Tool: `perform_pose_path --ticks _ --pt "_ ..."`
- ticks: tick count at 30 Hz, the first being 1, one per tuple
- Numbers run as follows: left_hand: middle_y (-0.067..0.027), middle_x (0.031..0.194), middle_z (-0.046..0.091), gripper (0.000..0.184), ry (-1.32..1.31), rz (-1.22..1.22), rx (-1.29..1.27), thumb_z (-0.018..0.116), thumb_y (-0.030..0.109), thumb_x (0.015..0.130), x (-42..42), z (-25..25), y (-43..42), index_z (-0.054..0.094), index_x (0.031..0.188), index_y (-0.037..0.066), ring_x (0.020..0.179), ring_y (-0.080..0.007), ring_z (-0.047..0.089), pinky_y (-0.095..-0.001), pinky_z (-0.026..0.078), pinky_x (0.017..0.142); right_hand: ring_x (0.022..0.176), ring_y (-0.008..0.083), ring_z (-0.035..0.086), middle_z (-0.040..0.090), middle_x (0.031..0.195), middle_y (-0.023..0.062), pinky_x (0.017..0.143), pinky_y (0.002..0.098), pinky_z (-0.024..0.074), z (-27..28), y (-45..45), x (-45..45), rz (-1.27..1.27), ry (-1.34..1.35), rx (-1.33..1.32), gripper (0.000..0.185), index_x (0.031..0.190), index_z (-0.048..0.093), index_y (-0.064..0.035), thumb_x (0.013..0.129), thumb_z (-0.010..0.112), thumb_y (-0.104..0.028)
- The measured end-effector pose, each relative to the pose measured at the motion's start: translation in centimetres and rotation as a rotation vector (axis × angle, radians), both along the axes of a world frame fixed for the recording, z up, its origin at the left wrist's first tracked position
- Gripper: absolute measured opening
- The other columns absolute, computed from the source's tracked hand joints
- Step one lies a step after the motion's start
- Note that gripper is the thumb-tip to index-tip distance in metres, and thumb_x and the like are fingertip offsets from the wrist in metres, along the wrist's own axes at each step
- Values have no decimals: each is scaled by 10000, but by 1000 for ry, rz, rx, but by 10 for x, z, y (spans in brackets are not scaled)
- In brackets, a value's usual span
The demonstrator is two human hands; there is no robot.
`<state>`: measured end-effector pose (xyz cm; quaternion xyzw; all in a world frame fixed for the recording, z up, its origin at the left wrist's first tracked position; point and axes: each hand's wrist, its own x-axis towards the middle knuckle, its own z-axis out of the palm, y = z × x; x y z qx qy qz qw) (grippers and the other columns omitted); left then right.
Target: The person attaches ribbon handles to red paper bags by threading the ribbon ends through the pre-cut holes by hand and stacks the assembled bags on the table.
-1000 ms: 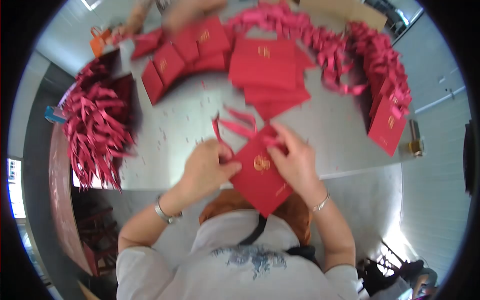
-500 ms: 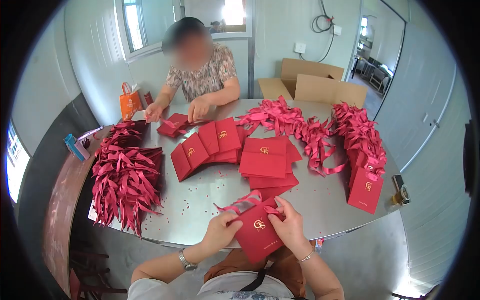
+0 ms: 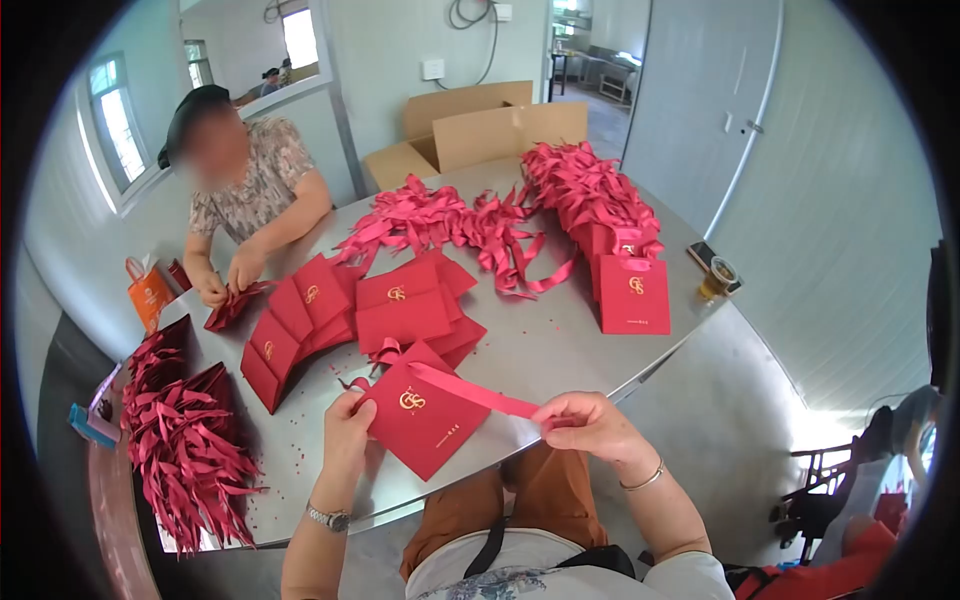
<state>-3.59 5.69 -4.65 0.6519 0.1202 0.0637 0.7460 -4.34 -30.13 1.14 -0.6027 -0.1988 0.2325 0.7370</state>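
My left hand (image 3: 345,437) pinches the left edge of a red paper gift bag (image 3: 428,425) with gold lettering, held tilted over the table's front edge. A pink-red ribbon (image 3: 475,389) runs from the bag's top out to the right, drawn fairly straight. Its far end sits between the thumb and fingers of my right hand (image 3: 585,424). More ribbon shows at the bag's upper left corner. Just beyond lie stacked flat red bags (image 3: 405,315), and a fanned row of red bags (image 3: 318,290) lies to their left.
Across the metal table (image 3: 545,370), a co-worker (image 3: 250,190) handles a red bag. Loose ribbons (image 3: 430,215) are heaped at the back. Ribboned bags stand in a right row (image 3: 590,190) and a left pile (image 3: 185,440). A cup (image 3: 717,278) and phone (image 3: 702,254) are at the right edge.
My right hand has moved away from the bag to the right, pulling the ribbon out long. The view has turned right. My left hand still grips the bag.
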Motion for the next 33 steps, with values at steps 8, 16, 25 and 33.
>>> perform_pose_path --ticks 8,16,25,33 --pt "-24 823 632 77 22 -102 26 591 62 918 -1 4 -4 625 947 0 696 -89 580 -224 464 590 819 132 581 630 945 46 788 260 479 -7 30 4 -282 -100 203 221 1148 644 -4 951 545 -15" --pt "-56 1037 647 284 -56 -202 168 577 30 903 7 25 -25 611 1178 -31 960 -146 604 -285 481 861 847 95 561 592 934 33 773 266 489 28 77 21 -227 -299 9 234 1197 532 -1 967 492 -14" --pt "-77 942 662 247 61 -343 202 605 53 858 18 25 -32 627 1087 -34 848 -122 597 -282 485 755 768 319 641 647 835 148 700 388 518 -29 137 40 -314 -588 -497 50 892 629 -19 885 622 -68" --pt "-121 948 663 218 17 -280 341 627 14 822 16 27 -31 638 1031 -46 859 -180 626 -297 490 765 701 324 640 648 780 136 603 398 514 -42 153 40 -411 -718 -556 68 880 637 -28 846 672 -76"
